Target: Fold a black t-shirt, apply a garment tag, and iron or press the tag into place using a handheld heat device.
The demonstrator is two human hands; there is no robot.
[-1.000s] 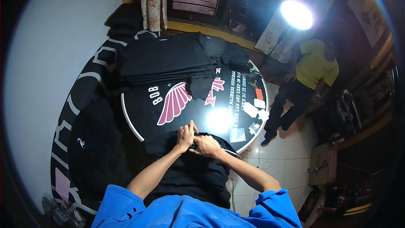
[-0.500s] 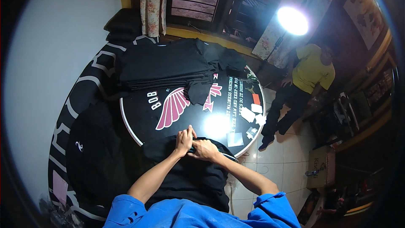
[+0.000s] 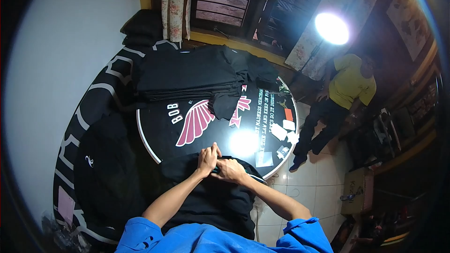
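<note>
A black garment [image 3: 201, 204] lies across my lap and over the near edge of the round table. Both my hands meet on its upper part. My left hand [image 3: 207, 160] is closed on the cloth, one finger pointing up. Against it rests my right hand [image 3: 231, 170], its fingers curled inward and closed. A small teal bit [image 3: 216, 170] shows between the two hands; its kind cannot be made out. What lies under the right fingers is hidden.
Folded black shirts [image 3: 183, 77] are stacked on the far side of the printed table [image 3: 220, 133]. Paper tags [image 3: 279, 132] lie by its right rim. Dark cloth [image 3: 105, 168] covers the left seat. A lamp [image 3: 332, 28] glows beyond; a person in yellow [image 3: 351, 82] is at right.
The whole view has shifted slightly, so the scene sits a little lower and further right. My hands stay together on the black garment, with hardly any change in their grip.
</note>
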